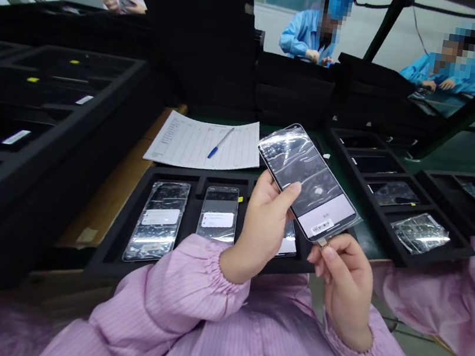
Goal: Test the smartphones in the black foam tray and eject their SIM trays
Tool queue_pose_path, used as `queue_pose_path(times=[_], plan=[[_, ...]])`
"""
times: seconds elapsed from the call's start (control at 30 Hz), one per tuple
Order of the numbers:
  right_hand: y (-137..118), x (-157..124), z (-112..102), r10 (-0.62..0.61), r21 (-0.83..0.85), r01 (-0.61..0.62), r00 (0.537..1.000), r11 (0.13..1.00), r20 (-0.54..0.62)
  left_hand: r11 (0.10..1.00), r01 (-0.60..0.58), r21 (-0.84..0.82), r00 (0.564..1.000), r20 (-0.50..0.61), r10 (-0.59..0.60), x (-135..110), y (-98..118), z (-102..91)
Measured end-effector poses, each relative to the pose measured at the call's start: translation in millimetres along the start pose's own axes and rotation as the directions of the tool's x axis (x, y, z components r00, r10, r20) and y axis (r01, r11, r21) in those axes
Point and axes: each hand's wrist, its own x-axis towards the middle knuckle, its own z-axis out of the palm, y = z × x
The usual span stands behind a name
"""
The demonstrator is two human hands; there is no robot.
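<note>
My left hand (263, 223) grips a phone screen panel (306, 179) wrapped in clear film, held tilted above the table, thumb on its left edge. A white barcode label covers the panel's lower end. My right hand (344, 283) pinches a small tab or connector at the panel's bottom edge between thumb and forefinger. Under my hands lies a black tray (122, 232) with similar wrapped panels (158, 220) lying in its slots. Both my sleeves are pink.
A paper form (189, 144) with a blue pen (220, 143) lies behind the tray. More black trays stand at left (53, 97) and right (399, 196). A person in a pink sleeve (471, 284) works at my right. Others in blue sit across the table.
</note>
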Motion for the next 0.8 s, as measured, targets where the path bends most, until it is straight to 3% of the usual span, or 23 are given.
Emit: queue_pose_path(times=[0.43,0.67,0.8], plan=[[6.4,-0.2,2.7,0.035,0.000,-0.035,0.999,0.999,-0.038,1.000,-0.025,0.018,1.000,-0.019,0.025,-1.8,-0.8,-2.3],[8.8,3.1,1.0,0.042,0.023,-0.042,0.999,0.999,-0.014,0.999,0.026,0.021,0.999,-0.019,-0.026,-3.7,-2.3,-2.4],[9.5,3.8,-1.1,-0.027,-0.074,0.026,1.000,0.997,-0.016,0.999,0.040,0.024,0.999,-0.012,-0.040,-3.4,-3.5,-3.6]])
